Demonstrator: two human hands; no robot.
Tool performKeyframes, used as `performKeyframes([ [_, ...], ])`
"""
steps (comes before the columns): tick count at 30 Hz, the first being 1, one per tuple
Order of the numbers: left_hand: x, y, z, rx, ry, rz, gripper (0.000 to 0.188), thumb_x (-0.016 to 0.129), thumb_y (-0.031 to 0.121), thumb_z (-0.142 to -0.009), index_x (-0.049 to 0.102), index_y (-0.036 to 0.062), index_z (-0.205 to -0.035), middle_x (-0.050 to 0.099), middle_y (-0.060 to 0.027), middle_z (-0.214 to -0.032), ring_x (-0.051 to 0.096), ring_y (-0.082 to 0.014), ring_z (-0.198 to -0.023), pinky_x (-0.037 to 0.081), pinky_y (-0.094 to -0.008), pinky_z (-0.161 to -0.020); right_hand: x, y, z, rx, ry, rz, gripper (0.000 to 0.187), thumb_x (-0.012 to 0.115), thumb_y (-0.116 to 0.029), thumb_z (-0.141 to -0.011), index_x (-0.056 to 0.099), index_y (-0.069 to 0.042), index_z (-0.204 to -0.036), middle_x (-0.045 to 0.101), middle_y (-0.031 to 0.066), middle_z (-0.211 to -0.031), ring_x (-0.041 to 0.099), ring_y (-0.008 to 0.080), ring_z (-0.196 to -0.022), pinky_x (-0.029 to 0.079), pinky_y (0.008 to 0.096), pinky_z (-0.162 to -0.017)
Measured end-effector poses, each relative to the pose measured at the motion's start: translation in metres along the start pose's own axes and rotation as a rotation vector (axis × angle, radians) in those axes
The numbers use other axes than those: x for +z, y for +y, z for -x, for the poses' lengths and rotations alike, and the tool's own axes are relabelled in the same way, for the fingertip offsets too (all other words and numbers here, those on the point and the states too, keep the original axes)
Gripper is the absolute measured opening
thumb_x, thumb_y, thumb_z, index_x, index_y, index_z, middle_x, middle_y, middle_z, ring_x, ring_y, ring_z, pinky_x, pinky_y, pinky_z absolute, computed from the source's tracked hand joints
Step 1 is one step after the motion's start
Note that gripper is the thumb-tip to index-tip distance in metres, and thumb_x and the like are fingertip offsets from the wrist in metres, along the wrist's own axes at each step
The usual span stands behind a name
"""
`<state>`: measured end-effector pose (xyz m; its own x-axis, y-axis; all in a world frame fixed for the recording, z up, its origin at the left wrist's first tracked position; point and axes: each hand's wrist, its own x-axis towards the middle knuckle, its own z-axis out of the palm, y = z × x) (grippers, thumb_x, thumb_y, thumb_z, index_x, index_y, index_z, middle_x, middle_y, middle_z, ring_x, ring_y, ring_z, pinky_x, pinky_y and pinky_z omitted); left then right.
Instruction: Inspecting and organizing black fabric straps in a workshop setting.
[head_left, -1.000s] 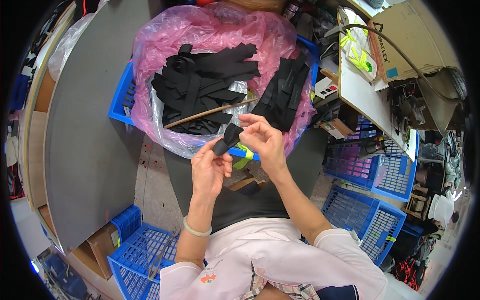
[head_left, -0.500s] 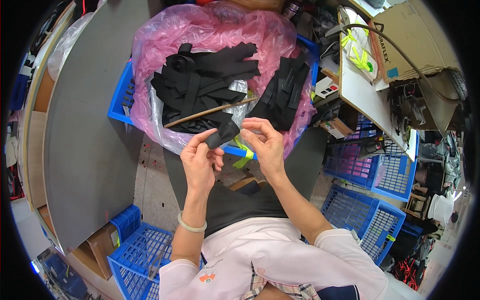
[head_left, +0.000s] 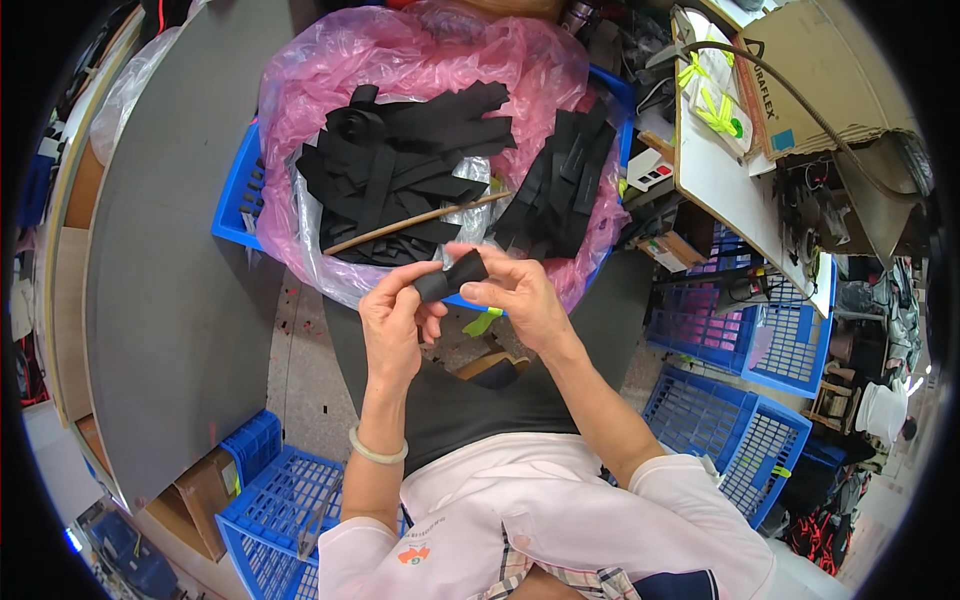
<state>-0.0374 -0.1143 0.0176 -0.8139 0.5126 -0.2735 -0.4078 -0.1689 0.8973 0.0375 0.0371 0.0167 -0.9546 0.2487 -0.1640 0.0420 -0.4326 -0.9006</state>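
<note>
A short piece of wide black strap [head_left: 452, 280], bent over in a curve, is held up just in front of the crate. My left hand [head_left: 392, 322] pinches its left end between thumb and fingers. At the right end, my right hand [head_left: 530, 300] has its thumb in front and its fingers behind the strap. Beyond both hands, a loose heap of black straps [head_left: 400, 150] and a second bundle of them [head_left: 562, 180] lie in a pink plastic liner [head_left: 430, 45]. A thin wooden stick [head_left: 415, 220] rests across the heap.
The lined blue crate [head_left: 234, 205] stands ahead of me. A grey tabletop [head_left: 185, 260] runs along my left, with a blue basket [head_left: 285, 500] below it. To the right are a white-topped bench [head_left: 715, 195], a cardboard box [head_left: 830, 80] and blue crates [head_left: 700, 410].
My right hand has moved left and closed onto the strap's free end. The strap has turned and now points more to the right. My left hand has hardly moved.
</note>
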Motion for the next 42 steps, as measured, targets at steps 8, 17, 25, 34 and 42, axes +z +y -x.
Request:
performKeyframes([
  [8, 0.007, 0.006, -0.013, 0.104, 0.058, 0.236, 0.031, 0.046, 0.024, -0.095, 0.06, -0.0013, -0.106, 0.062, -0.0117, -0.098, 0.059, -0.0145, -0.087, 0.045, -0.0303, -0.082, 0.01, 0.01, 0.01, 0.322, 0.002, -0.199, 0.021, 0.057, -0.018, -0.089, 0.063, 0.002, -0.085, 0.063, 0.0098, -0.08, 0.056, 0.0101, -0.06, 0.049, 0.0242, -0.056],
  [17, 0.019, 0.011, -0.016, 0.063, -0.002, 0.427, 0.018, 0.054, 0.01, -0.088, 0.054, -0.0032, -0.1, 0.061, -0.0123, -0.065, 0.065, -0.0312, -0.079, 0.046, -0.0406, -0.091, 0.031, 0.021, 0.015, -0.421, -0.007, 0.835, 0.028, 0.053, -0.023, -0.093, 0.06, -0.004, -0.073, 0.057, 0.0047, -0.054, 0.051, 0.0086, -0.041, 0.037, 0.0207, -0.037],
  [25, 0.006, 0.003, -0.011, -0.17, -0.281, 0.449, 0.018, 0.052, 0.007, -0.085, 0.056, -0.0052, -0.098, 0.063, -0.0144, -0.072, 0.061, -0.0365, -0.098, 0.04, -0.0433, -0.099, 0.029, 0.011, 0.001, 0.5, -0.367, -0.141, 0.036, 0.046, -0.036, -0.094, 0.048, -0.004, -0.11, 0.06, 0.012, -0.057, 0.053, 0.0106, -0.041, 0.039, 0.0198, -0.032],
  [34, 0.001, -0.017, -0.046, -0.391, 0.043, 0.689, 0.019, 0.057, 0.015, -0.087, 0.058, -0.0032, -0.093, 0.063, -0.017, -0.081, 0.055, -0.0373, -0.108, 0.042, -0.0433, -0.096, 0.015, 0.037, -0.029, -0.156, -0.166, 0.949, 0.022, 0.056, -0.023, -0.087, 0.06, -0.007, -0.073, 0.054, 0.0031, -0.052, 0.054, 0.0154, -0.044, 0.041, 0.0328, -0.042],
  [42, 0.015, -0.005, -0.032, -0.345, 0.006, 0.719, 0.032, 0.054, 0.029, -0.091, 0.052, 0.0059, -0.068, 0.061, -0.0174, -0.082, 0.052, -0.0371, -0.111, 0.043, -0.0441, -0.094, 0.022, 0.018, -0.015, 0.29, 0.078, -0.02, 0.014, 0.064, -0.015, -0.081, 0.064, -0.001, -0.079, 0.053, -0.0003, -0.055, 0.048, 0.0057, -0.045, 0.038, 0.0216, -0.042],
])
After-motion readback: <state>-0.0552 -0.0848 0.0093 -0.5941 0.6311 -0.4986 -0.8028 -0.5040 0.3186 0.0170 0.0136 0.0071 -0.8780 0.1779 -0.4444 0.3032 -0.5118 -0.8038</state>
